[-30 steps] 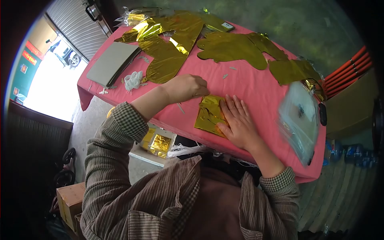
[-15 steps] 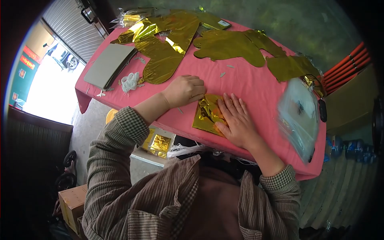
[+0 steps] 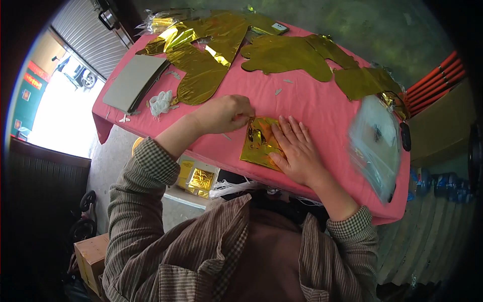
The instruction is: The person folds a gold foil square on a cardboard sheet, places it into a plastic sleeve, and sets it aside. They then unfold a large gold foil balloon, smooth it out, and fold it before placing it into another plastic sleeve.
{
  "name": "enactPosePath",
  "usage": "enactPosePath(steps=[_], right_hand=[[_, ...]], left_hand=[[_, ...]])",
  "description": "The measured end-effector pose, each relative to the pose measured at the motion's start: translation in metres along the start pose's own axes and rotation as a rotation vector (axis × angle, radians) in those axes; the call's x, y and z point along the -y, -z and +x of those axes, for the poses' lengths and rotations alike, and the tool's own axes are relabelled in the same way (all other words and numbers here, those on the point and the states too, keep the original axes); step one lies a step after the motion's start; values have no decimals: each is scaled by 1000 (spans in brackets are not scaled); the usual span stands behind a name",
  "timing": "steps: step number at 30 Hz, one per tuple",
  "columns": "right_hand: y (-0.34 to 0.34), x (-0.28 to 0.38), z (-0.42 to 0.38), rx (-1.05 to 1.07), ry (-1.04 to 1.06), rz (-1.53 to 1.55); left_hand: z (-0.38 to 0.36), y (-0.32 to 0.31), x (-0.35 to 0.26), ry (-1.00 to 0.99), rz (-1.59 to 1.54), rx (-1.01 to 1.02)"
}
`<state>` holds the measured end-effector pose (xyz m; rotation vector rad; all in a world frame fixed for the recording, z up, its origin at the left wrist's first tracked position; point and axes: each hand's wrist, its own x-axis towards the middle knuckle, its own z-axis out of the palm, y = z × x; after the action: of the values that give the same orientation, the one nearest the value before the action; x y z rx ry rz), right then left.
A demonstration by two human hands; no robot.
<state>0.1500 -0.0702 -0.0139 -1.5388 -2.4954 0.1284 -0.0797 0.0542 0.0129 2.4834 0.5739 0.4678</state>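
Observation:
A folded square of shiny gold foil [image 3: 257, 146] lies on the pink cloth in front of me. My right hand [image 3: 298, 153] is open and flat, its fingers spread over the right side of the foil. At the foil's upper left corner, my left hand [image 3: 224, 113] is closed in a pinch; its fingertips meet the edge there, though exactly what they grip is partly hidden. Beyond my hands lie large flat gold foil shapes with rounded outlines, one at the left [image 3: 204, 75] and another at the right [image 3: 289, 55].
On the pink-covered table [image 3: 322, 105] are a grey board stack [image 3: 135, 83], a white string bundle [image 3: 161, 103] and clear plastic bags [image 3: 375, 146]. Below its front edge sit gold foil packets [image 3: 201, 180] and white strands [image 3: 234, 189]. A cardboard box [image 3: 93, 256] stands lower left.
My left hand has shifted slightly left along the foil's upper corner and turned a little. My right hand stays flat on the foil. The whole view has drifted slightly.

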Motion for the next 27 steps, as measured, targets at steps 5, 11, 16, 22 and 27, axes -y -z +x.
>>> enactPosePath(steps=[5, 11, 16, 22, 27], right_hand=[[0, 0, 0, -6, -6, 7], [-1, 0, 0, -6, -1, 0], [-4, -1, -1, -29, 5, 12], [-4, -1, -1, -31, 4, 6], [-3, 0, -1, -40, 3, 6]], left_hand=[[-1, 7, -5, -30, 21, 0], [-2, 10, -15, -180, 70, 47], [1, 7, -16, -282, 234, 0], [-2, -4, -18, -295, 175, -137], [-4, -15, -20, -277, 181, -182]])
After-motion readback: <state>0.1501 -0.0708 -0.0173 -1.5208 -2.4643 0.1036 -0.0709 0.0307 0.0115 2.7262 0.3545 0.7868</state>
